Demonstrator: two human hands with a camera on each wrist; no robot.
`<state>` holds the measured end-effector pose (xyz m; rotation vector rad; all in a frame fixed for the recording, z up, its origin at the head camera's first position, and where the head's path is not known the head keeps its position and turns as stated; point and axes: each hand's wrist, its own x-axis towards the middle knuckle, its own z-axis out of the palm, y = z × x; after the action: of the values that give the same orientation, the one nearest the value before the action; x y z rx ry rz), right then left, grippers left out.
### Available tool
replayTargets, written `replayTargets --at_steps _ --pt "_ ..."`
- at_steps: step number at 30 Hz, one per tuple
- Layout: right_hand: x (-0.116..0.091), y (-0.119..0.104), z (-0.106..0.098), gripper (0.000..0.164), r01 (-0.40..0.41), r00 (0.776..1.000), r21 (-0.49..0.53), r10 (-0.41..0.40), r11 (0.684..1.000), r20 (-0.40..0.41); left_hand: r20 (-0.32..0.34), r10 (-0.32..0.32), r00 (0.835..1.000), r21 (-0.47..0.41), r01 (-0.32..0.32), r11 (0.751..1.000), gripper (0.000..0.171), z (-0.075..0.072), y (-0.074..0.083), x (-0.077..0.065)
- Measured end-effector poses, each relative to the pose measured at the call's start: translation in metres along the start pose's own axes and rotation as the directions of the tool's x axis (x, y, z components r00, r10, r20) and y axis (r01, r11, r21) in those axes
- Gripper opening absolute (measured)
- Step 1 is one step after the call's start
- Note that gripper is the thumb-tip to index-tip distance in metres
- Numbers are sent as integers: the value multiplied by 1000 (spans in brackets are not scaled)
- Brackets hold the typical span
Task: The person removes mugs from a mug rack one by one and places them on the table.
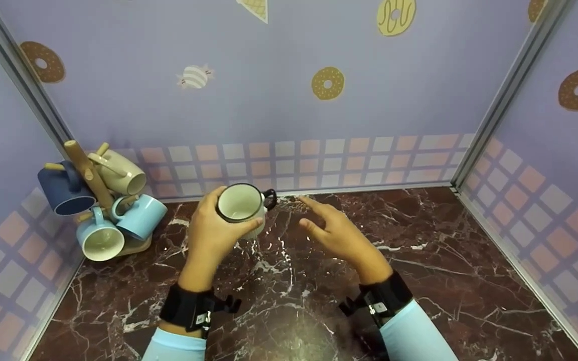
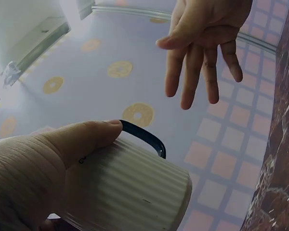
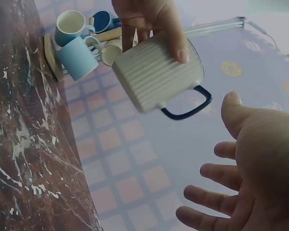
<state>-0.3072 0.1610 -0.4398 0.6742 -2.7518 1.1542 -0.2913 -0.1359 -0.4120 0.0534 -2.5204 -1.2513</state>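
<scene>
My left hand (image 1: 210, 228) grips a white ribbed mug (image 3: 156, 72) with a dark rim, fingers on its far side and thumb across the near side. The mug is held up over the marble-patterned table, its mouth facing up toward the head camera. A black handle (image 1: 270, 199) points right, toward my other hand. To the right of the mug, my right hand (image 1: 338, 231) hovers with fingers extended and spread, touching nothing. In the left wrist view, the ribbed side (image 2: 135, 187) of the mug fills the lower part.
At the left stands a wooden mug tree (image 1: 99, 188) holding a dark blue mug (image 1: 65, 188), a cream mug (image 1: 122, 173) and two light blue mugs (image 1: 143, 216). Patterned walls enclose the dark red marbled table (image 1: 444, 281) at the back and sides.
</scene>
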Motion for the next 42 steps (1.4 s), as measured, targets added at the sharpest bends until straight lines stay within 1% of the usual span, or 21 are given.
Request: replayTargets --at_steps 5,7,9,11,13,16,18,22,25,28,32,35,37,39,41,42 --pt "1 3 -5 60 1 998 108 5 994 -57 61 84 995 2 -84 996 113 16 7 -7" --pt "2 4 -7 56 8 997 162 4 987 -75 89 111 990 5 -111 994 113 22 11 -10" --pt "2 5 -9 50 18 997 220 -2 975 -74 119 136 984 11 -138 990 114 28 14 -13" --pt "3 5 -10 43 23 999 281 -10 960 -47 144 157 977 10 -160 987 114 32 16 -16" --pt "3 5 -11 37 17 1000 349 -15 937 -7 160 169 973 9 -173 985 114 35 17 -18" --pt "3 6 -12 32 4 999 406 -23 914 41 174 179 968 -1 -182 983 113 38 18 -21" --pt "2 5 -13 30 -12 998 427 -19 904 67 183 185 966 -11 -187 982 113 39 19 -22" --pt "1 6 -14 31 -42 994 444 -9 895 111 195 209 958 -30 -207 978 111 42 20 -23" --pt "1 7 -15 33 -56 993 453 0 890 122 199 226 954 -42 -222 974 110 45 19 -24" --pt "1 8 -16 33 -63 994 457 15 887 108 203 229 952 -54 -223 973 111 49 18 -25" --pt "1 10 -19 35 -74 996 463 46 883 72 207 218 954 -55 -212 976 117 55 18 -27" --pt "0 15 -25 35 -81 997 479 73 874 35 191 240 952 -47 -235 971 115 58 15 -29" --pt "-1 21 -30 34 -102 994 498 111 861 12 182 268 946 -29 -267 963 107 59 13 -31" --pt "-1 29 -37 32 -121 988 509 153 852 -20 183 301 936 1 -306 952 97 61 11 -33" --pt "-2 39 -45 31 -147 978 519 203 842 -52 199 328 924 43 -342 939 89 63 11 -37" --pt "-3 44 -49 30 -164 969 531 236 831 -69 212 338 917 67 -359 931 87 64 11 -39"
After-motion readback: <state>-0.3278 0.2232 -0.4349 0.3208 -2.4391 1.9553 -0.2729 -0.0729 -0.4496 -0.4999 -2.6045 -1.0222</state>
